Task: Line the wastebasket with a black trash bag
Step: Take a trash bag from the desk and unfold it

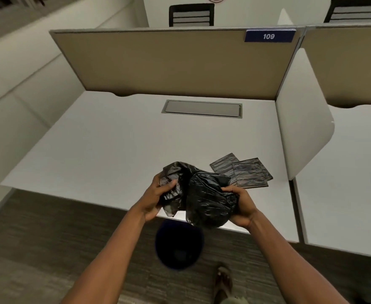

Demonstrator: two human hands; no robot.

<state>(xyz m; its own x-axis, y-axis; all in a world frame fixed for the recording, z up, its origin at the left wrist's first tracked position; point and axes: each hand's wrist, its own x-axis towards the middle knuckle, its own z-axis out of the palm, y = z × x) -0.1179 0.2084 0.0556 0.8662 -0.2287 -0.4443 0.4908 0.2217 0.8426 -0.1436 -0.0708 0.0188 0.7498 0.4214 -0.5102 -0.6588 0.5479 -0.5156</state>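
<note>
A crumpled black trash bag (202,194) is held in the air over the desk's front edge. My left hand (156,194) grips its left side and my right hand (241,207) grips its right side. Below them on the floor stands a dark blue round wastebasket (179,244), open end up, its inside dark. Its far rim is partly hidden by the bag.
Two folded black bags (246,172) lie on the white desk (114,145) to the right of my hands. A tan partition (175,62) backs the desk and a white divider (300,128) closes its right side. A sandalled foot (224,281) stands on the carpet right of the basket.
</note>
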